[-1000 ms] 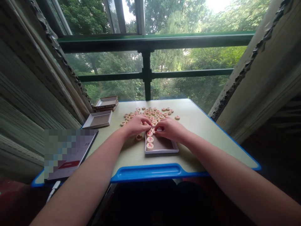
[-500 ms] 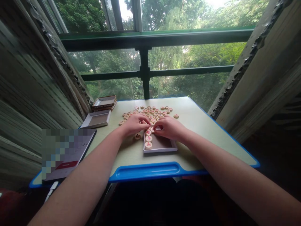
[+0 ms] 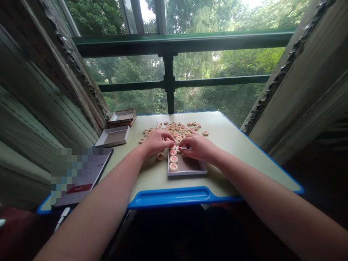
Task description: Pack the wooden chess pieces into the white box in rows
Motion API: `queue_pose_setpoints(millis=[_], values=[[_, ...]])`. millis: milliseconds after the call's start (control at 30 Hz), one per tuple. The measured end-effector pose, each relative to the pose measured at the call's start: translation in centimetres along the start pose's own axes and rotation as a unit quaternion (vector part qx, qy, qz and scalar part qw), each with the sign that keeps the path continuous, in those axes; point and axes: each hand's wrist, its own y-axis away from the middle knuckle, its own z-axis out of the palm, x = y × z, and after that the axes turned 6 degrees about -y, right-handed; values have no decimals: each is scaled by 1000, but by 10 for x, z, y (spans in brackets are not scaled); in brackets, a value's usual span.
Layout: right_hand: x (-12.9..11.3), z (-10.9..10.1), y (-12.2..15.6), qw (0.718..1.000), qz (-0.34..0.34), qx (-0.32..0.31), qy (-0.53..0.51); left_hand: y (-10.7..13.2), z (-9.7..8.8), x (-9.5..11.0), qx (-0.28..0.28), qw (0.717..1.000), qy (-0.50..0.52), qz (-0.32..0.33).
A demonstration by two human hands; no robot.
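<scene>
Both hands rest at the far end of a small grey tray (image 3: 190, 170) on the table (image 3: 233, 152). My left hand (image 3: 156, 141) has its fingers curled over round wooden chess pieces (image 3: 179, 128) at the tray's far left corner. My right hand (image 3: 197, 146) is curled too, its fingertips pinching a piece at the tray's top edge. Three pieces (image 3: 173, 159) with red characters lie in a column along the tray's left side. One dark-marked piece (image 3: 160, 156) sits on the table just left of the tray.
An empty box lid (image 3: 114, 137) and a stacked box (image 3: 122, 117) stand at the back left. A tablet (image 3: 78, 177) lies at the front left with a cable. The table has a blue rim with a groove (image 3: 168, 197) in front. Window bars stand behind.
Both hands stay at the tray's far end, with only small finger shifts. The camera view has drifted slightly.
</scene>
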Motion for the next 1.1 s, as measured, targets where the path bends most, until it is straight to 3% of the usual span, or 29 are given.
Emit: queue_pose_setpoints(millis=[167, 533, 667, 767, 900, 1000, 1100], values=[[-8, -4, 2, 998, -45, -18, -29, -1, 0, -1, 36, 999, 13, -12], [-9, -3, 3, 997, -55, -27, -35, 0, 1, -4, 33, 999, 13, -13], [-4, -4, 1, 999, -46, 2, -24, -2, -1, -6, 92, 991, -73, -62], [3, -8, 0, 998, 13, 61, -4, -3, -5, -14, 133, 973, -176, -72], [12, -11, 0, 989, 95, 111, 21, -2, -8, -23, 68, 960, -253, -95], [12, -9, 1, 993, 106, 59, 3, -1, -9, -24, 44, 964, -247, -91], [7, -5, 1, 996, 82, 24, -8, -3, -8, -24, 63, 963, -250, -81]])
